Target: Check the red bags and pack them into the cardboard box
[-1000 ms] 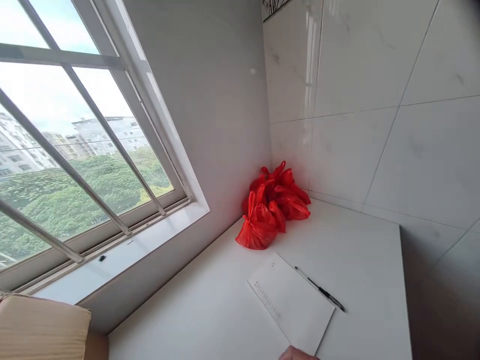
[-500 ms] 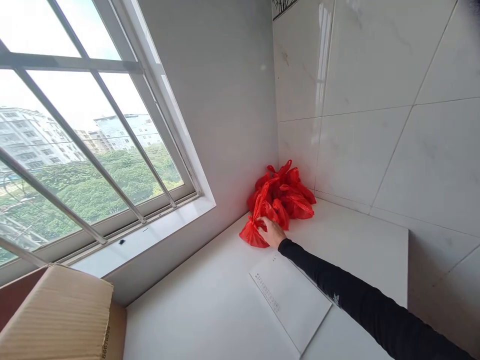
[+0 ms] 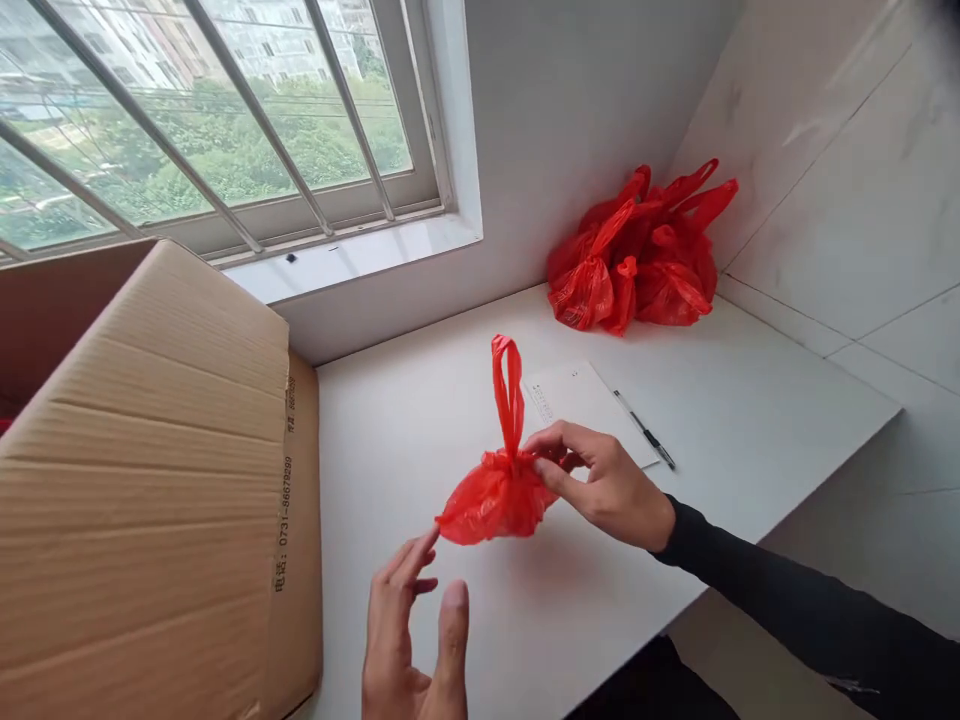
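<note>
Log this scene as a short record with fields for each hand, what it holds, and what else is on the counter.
right hand: pinches the knot of a small red bag, held above the counter
left hand: open, fingertips at the bag's lower edge; contact unclear
pile of red bags: in the corner by the tiled wall
paper: flat on the counter, pen beside it
cardboard box: at the left, under the window

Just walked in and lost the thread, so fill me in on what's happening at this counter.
A person holds a small tied red bag above the white counter, the right hand pinching it at the knot. The left hand is open just below, fingertips at the bag's edge. More red bags sit piled in the corner, with a paper and pen between, and a cardboard box alongside.
</note>
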### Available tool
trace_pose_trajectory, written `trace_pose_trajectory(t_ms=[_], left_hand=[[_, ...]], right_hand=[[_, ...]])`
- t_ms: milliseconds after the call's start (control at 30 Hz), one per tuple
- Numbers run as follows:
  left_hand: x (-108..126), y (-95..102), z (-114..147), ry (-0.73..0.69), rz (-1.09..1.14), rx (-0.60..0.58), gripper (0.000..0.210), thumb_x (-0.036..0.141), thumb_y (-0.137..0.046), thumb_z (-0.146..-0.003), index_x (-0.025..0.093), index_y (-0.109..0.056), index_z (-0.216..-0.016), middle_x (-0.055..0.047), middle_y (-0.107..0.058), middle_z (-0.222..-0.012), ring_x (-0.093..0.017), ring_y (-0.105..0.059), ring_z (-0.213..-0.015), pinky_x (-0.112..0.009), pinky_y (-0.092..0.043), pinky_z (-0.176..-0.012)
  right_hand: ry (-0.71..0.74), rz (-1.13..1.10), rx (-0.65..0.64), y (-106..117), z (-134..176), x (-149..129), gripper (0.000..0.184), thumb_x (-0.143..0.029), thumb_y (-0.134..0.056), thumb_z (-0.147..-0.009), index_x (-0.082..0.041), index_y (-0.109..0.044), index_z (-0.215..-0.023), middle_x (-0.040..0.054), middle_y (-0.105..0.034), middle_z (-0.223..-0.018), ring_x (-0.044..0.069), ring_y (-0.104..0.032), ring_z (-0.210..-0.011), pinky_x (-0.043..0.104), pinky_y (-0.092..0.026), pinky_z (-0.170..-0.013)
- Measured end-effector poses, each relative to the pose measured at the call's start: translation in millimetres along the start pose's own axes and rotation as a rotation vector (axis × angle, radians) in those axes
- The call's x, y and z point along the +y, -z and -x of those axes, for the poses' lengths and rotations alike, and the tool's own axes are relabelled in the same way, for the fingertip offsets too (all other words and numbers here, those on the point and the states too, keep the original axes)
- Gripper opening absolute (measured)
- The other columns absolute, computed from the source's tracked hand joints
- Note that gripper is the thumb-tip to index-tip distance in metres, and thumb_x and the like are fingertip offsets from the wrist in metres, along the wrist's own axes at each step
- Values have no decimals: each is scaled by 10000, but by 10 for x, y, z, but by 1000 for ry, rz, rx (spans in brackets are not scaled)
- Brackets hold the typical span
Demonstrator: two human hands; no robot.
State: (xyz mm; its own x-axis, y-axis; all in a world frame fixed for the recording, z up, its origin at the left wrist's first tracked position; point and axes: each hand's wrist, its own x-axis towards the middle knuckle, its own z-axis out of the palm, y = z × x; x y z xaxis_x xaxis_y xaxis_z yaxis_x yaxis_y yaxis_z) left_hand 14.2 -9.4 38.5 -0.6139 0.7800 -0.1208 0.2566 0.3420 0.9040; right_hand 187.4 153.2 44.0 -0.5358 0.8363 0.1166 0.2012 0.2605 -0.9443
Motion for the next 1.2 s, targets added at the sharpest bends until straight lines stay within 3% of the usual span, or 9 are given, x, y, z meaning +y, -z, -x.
trace_pose_trajectory(t_ms=[100, 300, 500, 700, 800, 867, 1033, 1100, 1200], left_hand=[[-72, -137, 26, -65, -54, -74, 468, 505, -609, -911, 368, -540, -1353, -38, -485, -1453, -277, -482, -1294, -402, -519, -952], [-238, -113, -34, -109, -27, -208, 290, 446, -591, -948, 328, -599, -1213, -23, -627, -1234, -225, -606, -1101, -366, -501, -917], [-194, 30, 7, -11, 16, -264, 538, 465, -684, -875, 322, -489, -1356, -60, -562, -1374, -266, -545, -1253, -411, -493, -1000], [-246, 40, 83, -28, 43, -392, 332, 332, -671, -887, 268, -588, -1202, -61, -647, -1124, -236, -620, -971, -371, -532, -855], [-244, 6, 113, -12, 50, -420, 108, 275, -676, -874, 246, -628, -967, 2, -627, -878, -181, -570, -776, -293, -495, -717], [-241, -13, 124, -27, 59, -449, 39, 260, -641, -902, 241, -610, -887, 19, -602, -828, -166, -550, -760, -271, -464, -695], [-294, -13, 117, -80, 29, -429, 124, 291, -585, -954, 234, -584, -844, 3, -595, -890, -174, -545, -848, -290, -440, -806], [-326, -2, 114, -67, 35, -426, 156, 325, -582, -962, 233, -585, -836, -1, -600, -905, -173, -552, -856, -291, -442, -811], [-352, 10, 118, -58, 33, -409, 184, 376, -566, -973, 233, -595, -861, -7, -618, -940, -169, -562, -851, -294, -449, -810]], right_hand=[[-66, 8, -137, -221, 236, 21, 165, -267, -538, -977, -257, -670, -1077, -11, -709, -1013, 119, -622, -811, 276, -511, -717], [-4, 54, -179, -270, 376, -98, 202, -219, -551, -963, -261, -649, -1134, -13, -678, -1036, 107, -599, -791, 275, -488, -697], [41, -3, -243, -396, 390, -174, 195, -195, -570, -943, -235, -634, -1123, 0, -653, -993, 120, -593, -802, 300, -492, -735], [89, 23, -451, -528, 302, -255, 427, -279, -725, -846, -254, -593, -1252, 29, -617, -1086, 162, -591, -908, 326, -507, -774], [106, 108, -516, -592, 268, -257, 241, -247, -741, -821, -217, -645, -1041, 9, -608, -927, 169, -561, -879, 325, -479, -751], [93, 114, -483, -610, 261, -253, 87, -160, -667, -846, -200, -614, -902, -16, -578, -824, 140, -533, -792, 307, -453, -712], [-2, 50, -315, -533, 268, -236, 115, -214, -600, -905, -214, -539, -807, -39, -546, -746, 116, -480, -655, 305, -422, -622], [-38, -16, -220, -477, 282, -234, 45, -264, -591, -934, -237, -557, -946, -24, -601, -852, 133, -542, -726, 322, -477, -686], [85, 13, 14, -404, 310, -271, 376, -235, -632, -910, -292, -475, -1246, 17, -594, -1061, 176, -581, -910, 372, -522, -827]])
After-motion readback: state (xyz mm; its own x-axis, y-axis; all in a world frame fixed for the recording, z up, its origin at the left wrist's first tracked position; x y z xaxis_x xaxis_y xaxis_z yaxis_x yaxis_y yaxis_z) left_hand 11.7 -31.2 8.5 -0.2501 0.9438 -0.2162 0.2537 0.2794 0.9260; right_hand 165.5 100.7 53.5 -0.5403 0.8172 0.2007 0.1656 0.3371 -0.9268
